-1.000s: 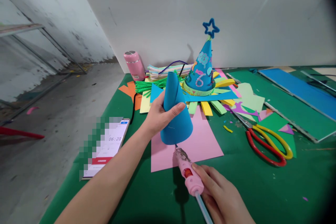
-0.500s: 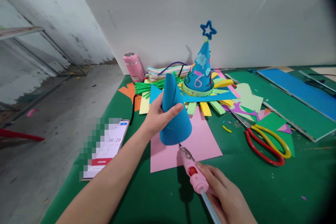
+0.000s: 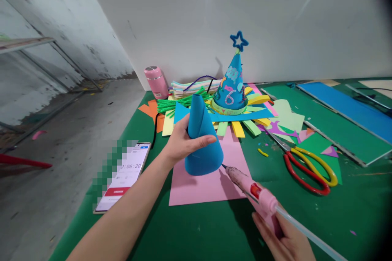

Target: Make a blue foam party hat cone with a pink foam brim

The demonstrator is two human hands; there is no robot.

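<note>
Paper rolled into a smooth blue cone (image 3: 204,157) fills the person's left hand (image 3: 180,138), seen through the head camera, over the far part of a flat pink sheet (image 3: 199,191). Its narrow end points up, its wide rim down, and the long axis stands nearly upright, leaning slightly left at the top; an overlapping seam runs slantwise down from the tip. From where I stand, the left thumb lies across the front, with the fingers curled behind, partly hidden, gripping the cone snugly. Over the sheet's right side, a pink plastic glue gun (image 3: 255,195) points its dark nozzle leftward and away from the person, right by the cone's rim; I cannot tell whether they touch. The right hand (image 3: 283,234) has its fingers closed around the gun's handle, and a translucent glue stick (image 3: 309,234) slants out the back. Beyond the sheet stands a decorated blue hat (image 3: 230,87), topped by a fuzzy star (image 3: 244,43), beside bristly green pipe cleaners (image 3: 176,105). Right of the sheet lie steel scissors (image 3: 286,147) with red and yellow looped handles.
</note>
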